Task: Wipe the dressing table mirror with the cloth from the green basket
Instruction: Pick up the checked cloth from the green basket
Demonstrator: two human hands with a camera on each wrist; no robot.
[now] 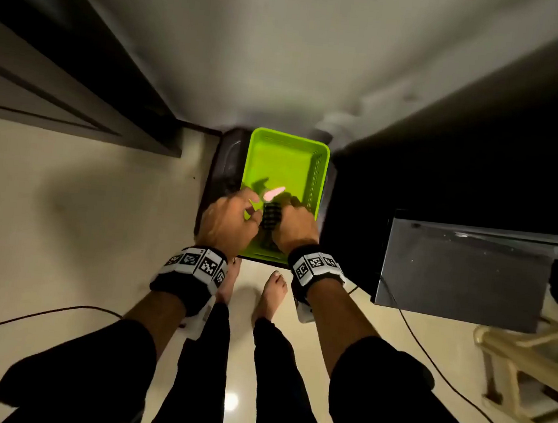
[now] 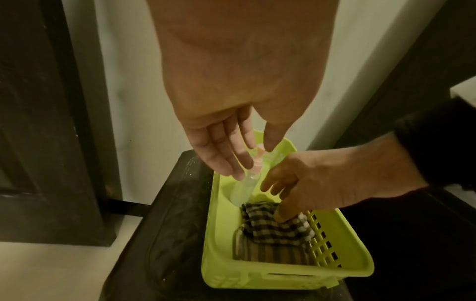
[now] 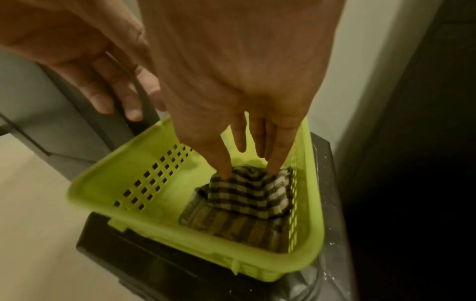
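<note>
The green basket stands on a dark box. Inside it lies a folded checked cloth, its upper layer drawn up into a peak. My right hand pinches that peak between thumb and fingers. A clear bottle with a pink top lies in the basket beyond the cloth. My left hand hovers over the bottle's upper end with straight fingers and thumb on either side. The mirror is not in view.
The dark box stands against a pale wall. A dark door frame is at the left, a grey table top and a beige plastic stool at the right. Cables cross the floor beside my bare feet.
</note>
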